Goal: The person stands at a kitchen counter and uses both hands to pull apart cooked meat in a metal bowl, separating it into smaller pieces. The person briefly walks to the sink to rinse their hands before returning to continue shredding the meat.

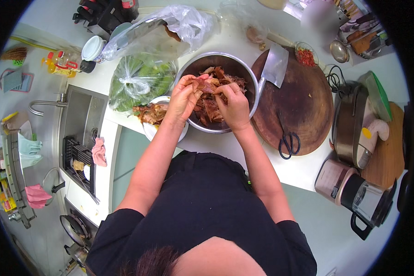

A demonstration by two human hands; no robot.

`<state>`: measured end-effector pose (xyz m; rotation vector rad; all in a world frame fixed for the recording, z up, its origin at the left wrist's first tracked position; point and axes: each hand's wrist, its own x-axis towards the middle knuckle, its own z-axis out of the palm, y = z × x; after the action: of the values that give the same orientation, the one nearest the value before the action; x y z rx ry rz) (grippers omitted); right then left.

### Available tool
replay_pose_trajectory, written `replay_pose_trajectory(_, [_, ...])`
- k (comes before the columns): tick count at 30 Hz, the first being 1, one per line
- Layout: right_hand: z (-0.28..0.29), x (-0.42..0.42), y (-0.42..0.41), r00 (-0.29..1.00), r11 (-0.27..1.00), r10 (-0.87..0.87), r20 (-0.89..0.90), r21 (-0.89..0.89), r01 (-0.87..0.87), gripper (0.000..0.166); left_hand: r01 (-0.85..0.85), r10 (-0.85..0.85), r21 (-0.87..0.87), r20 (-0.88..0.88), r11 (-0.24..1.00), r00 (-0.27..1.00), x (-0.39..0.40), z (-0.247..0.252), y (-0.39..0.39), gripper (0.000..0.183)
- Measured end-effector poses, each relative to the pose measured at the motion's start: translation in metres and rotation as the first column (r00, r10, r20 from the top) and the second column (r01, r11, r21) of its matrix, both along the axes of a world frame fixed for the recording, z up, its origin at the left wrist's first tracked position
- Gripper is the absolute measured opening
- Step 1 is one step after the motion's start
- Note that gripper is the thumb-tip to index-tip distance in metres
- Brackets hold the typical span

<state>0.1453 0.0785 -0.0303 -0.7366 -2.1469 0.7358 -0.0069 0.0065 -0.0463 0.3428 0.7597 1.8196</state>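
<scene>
A strip of dark cooked meat (206, 86) is stretched between my hands, above a steel bowl (254, 103). My left hand (185, 98) grips its left end with thumb and fingers. The other end is pinched in my right hand (233, 103). Shredded reddish-brown meat (210, 107) lies inside the bowl; part of it is hidden by my hands. Left of the bowl, partly behind my left forearm, a white plate (151, 132) bears a larger browned piece of meat with bones (151, 114).
Right of the bowl, a round wooden chopping board (307, 114) carries a cleaver (276, 65) and black-handled scissors (289, 145). Chopped red chillies (306, 57) sit in a small glass bowl. A plastic bag of green vegetables (141, 81) lies left, near the sink (84, 103). A blender (357, 198) stands right.
</scene>
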Motion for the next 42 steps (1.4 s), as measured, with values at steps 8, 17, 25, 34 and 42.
replay_pose_trajectory(8, [-0.008,0.004,-0.003,0.986,0.963,-0.059,-0.158,-0.270,0.014,0.022,-0.002,0.002,-0.054,-0.006,0.999,1.000,0.007,0.009,0.004,0.016])
replay_pose_trajectory(17, [0.005,-0.008,-0.002,0.985,0.985,-0.032,-0.169,-0.171,0.003,0.026,0.028,-0.107,-0.183,-0.436,0.983,0.894,0.020,-0.004,0.002,0.017])
replay_pose_trajectory(25, [0.010,-0.002,0.014,0.997,0.973,0.008,-0.071,-0.227,-0.024,0.014,0.067,-0.195,-0.273,-0.475,0.960,0.858,0.006,-0.004,0.001,0.013])
replay_pose_trajectory(34, [0.008,-0.001,0.050,0.972,0.826,0.232,0.040,-0.536,-0.175,0.016,0.296,-0.359,-0.300,-0.181,0.907,0.916,-0.007,0.013,-0.001,0.021])
replay_pose_trajectory(42, [0.013,0.003,0.025,0.999,0.889,-0.035,-0.019,-0.458,0.023,0.022,0.115,-0.208,-0.439,-0.171,0.891,0.963,0.002,0.006,0.003,0.016])
